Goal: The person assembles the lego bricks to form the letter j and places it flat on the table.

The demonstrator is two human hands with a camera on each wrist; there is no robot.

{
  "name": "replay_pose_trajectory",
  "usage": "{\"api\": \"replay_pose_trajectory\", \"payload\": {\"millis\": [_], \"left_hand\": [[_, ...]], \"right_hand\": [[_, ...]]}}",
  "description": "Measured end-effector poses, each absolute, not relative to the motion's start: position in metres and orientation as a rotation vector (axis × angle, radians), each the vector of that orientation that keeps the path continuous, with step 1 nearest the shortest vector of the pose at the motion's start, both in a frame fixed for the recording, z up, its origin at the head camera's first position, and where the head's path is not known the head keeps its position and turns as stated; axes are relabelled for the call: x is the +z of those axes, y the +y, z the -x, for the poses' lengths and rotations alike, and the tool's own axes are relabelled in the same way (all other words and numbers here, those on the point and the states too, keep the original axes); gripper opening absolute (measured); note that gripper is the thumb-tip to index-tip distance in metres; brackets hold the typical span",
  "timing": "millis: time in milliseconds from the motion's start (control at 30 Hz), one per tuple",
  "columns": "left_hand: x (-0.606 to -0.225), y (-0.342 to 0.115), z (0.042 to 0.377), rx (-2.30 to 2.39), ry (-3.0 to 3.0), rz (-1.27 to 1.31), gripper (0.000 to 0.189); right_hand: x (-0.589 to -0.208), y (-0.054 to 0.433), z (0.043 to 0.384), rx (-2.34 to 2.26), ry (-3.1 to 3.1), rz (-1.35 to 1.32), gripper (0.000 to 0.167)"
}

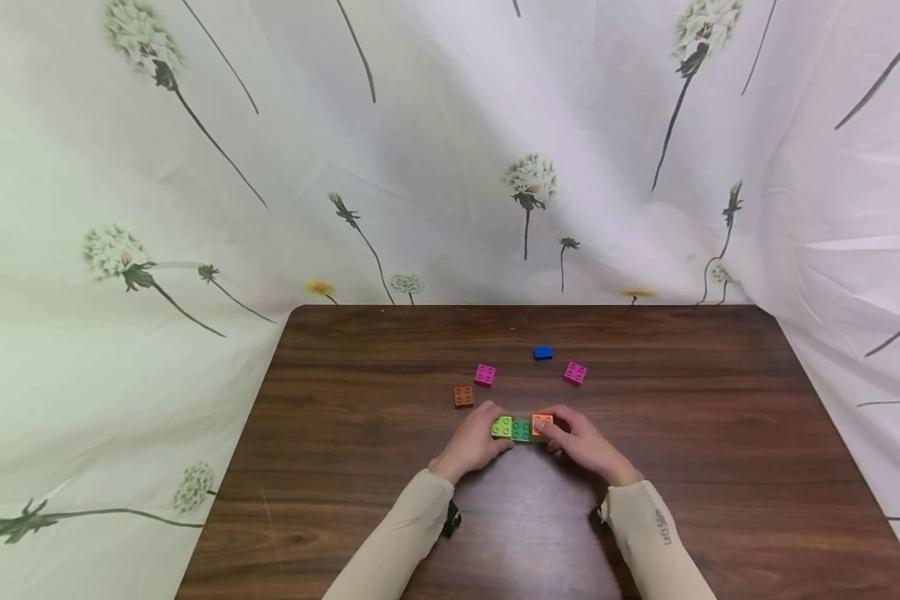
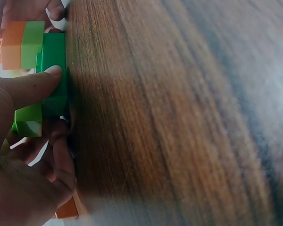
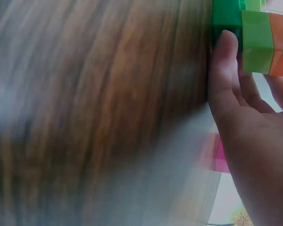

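Nearest, two long cream fabric sleeves (image 1: 401,533) reach over the dark wood-grain worktop (image 1: 345,467). Beyond them the left hand (image 1: 476,437) holds the left part of a small plastic build, its thumb pressed to the near side of the long dark green plastic base brick (image 2: 52,49). The right hand (image 1: 587,442) grips the opposite end, with a digit on top of the bright orange plastic brick (image 1: 543,419). The build lies between both hands, at or just above the worktop; which, I cannot tell.

A lime green plastic brick (image 1: 502,427) sits on the base's left end; a second lime green plastic brick (image 3: 257,44) sits under the orange one on the right, leaving studs bare between. That right end is the taller, so sideways pressure there would probably pry the pair loose or tip the build. Uneven pushing by the two hands could twist the base, and a joint not fully seated might pop apart; how tightly they fit is hidden.

Just past the left hand, a brown-orange studded plastic brick (image 1: 463,397) could be knocked by its fingers. Farther off lie a magenta studded plastic brick (image 1: 485,375) and another magenta plastic brick (image 1: 575,373), then a blue plastic block (image 1: 543,353), all less at risk.
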State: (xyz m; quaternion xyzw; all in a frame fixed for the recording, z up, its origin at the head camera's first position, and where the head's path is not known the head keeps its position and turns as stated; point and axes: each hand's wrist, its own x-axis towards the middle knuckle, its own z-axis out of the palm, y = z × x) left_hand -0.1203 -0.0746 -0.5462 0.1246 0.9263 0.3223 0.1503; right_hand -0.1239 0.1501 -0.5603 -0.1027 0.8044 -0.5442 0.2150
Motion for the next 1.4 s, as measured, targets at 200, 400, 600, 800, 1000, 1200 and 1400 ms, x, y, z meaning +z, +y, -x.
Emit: {"api": "replay_pose_trajectory", "payload": {"millis": [200, 400, 600, 800, 1000, 1200, 1400], "left_hand": [[-0.546, -0.075, 0.12, 0.932, 2.67, -0.375, 0.039], [-0.545, -0.075, 0.12, 0.929, 2.669, -0.37, 0.04], [-0.544, -0.075, 0.121, 0.937, 2.655, -0.336, 0.04], [-0.544, -0.076, 0.122, 0.941, 2.656, -0.326, 0.04], [-0.545, -0.075, 0.123, 0.947, 2.652, -0.328, 0.04], [-0.546, -0.074, 0.122, 0.937, 2.659, -0.331, 0.04], [-0.547, -0.073, 0.12, 0.94, 2.659, -0.311, 0.04]], "right_hand": [[-0.557, 0.158, 0.128, -1.489, 2.315, 0.216, 0.042], [-0.555, 0.168, 0.138, -1.567, 2.505, 0.101, 0.034], [-0.551, 0.174, 0.154, -1.54, 2.73, -0.086, 0.029], [-0.549, 0.176, 0.17, -1.345, 2.818, -0.02, 0.047], [-0.551, 0.174, 0.178, -1.13, 2.828, 0.207, 0.068], [-0.55, 0.169, 0.176, -0.956, 2.821, 0.314, 0.071], [-0.551, 0.166, 0.17, -0.988, 2.844, 0.268, 0.053]]}}
